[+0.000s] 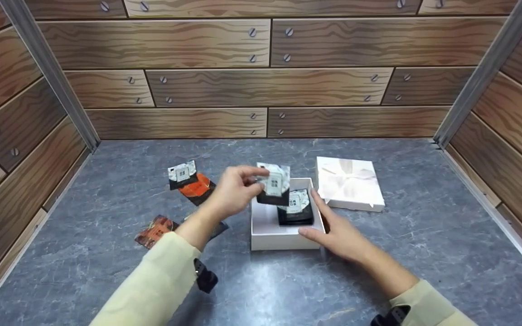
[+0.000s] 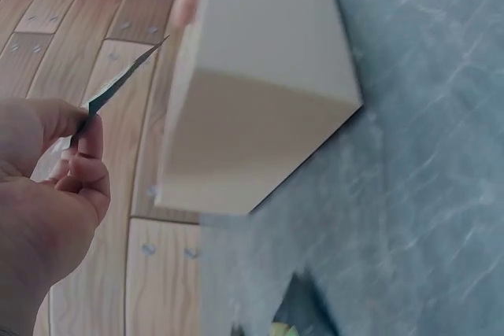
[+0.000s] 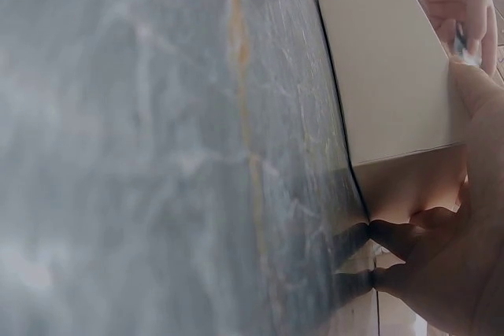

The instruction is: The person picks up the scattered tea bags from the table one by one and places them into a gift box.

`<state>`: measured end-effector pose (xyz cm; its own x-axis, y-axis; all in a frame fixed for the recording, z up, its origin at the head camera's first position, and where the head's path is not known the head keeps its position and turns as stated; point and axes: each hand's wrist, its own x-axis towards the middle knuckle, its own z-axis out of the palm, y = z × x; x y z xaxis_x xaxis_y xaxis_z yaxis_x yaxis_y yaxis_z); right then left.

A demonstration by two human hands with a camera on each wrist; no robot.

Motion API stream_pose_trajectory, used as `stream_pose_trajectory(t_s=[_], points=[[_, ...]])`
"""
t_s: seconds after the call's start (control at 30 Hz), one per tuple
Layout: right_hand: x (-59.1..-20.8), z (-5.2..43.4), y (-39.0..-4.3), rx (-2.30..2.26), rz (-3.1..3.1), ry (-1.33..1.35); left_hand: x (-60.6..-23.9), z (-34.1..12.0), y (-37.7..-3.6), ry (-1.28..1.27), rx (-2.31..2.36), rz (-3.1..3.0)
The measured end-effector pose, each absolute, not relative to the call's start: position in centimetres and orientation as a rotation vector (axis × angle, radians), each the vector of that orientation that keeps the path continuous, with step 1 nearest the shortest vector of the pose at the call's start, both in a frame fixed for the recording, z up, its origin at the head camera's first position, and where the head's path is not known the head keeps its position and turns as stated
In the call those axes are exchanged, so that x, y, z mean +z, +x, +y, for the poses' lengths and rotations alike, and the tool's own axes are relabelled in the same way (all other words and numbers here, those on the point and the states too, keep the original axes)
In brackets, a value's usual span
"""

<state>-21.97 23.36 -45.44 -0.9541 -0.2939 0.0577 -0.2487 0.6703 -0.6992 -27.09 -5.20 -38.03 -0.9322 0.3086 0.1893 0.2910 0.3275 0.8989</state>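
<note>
My left hand (image 1: 236,190) pinches a flat black-and-white packet (image 1: 275,181) between thumb and fingers, above the open white box (image 1: 283,242). The left wrist view shows this thin packet (image 2: 118,84) nearly edge-on. Inside the box, toward its right side, lies a stack of similar black-and-white packets (image 1: 296,213). My right hand (image 1: 349,237) holds the box by its right wall, thumb at the rim near the front corner. In the right wrist view the other fingers (image 3: 409,234) bend against the outside of the box, low by the tabletop.
A white lid with a ribbon bow (image 1: 350,183) lies right of the box. Left are a black-and-white packet (image 1: 182,175), an orange-and-black one (image 1: 197,188) and a reddish-brown one (image 1: 154,231); a dark packet (image 1: 218,229) is partly behind my left forearm. Wood-patterned walls enclose the grey marbled tabletop.
</note>
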Motion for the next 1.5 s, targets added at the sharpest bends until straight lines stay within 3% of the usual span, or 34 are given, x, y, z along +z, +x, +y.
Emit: stream_pose_trajectory(t_s=[0.43,1.07,1.5], points=[[-45.5,23.5,-22.0,-1.181,2.803,-0.464,-40.0,-2.4,-27.8,0.562,1.56,2.553],[-45.5,23.4,-22.0,-1.198,2.778,-0.441,-40.5,-0.1,-28.6,0.796,1.131,2.715],[-45.4,23.4,-22.0,-1.166,2.818,-0.458,-40.5,0.5,-28.5,0.716,0.966,2.792]])
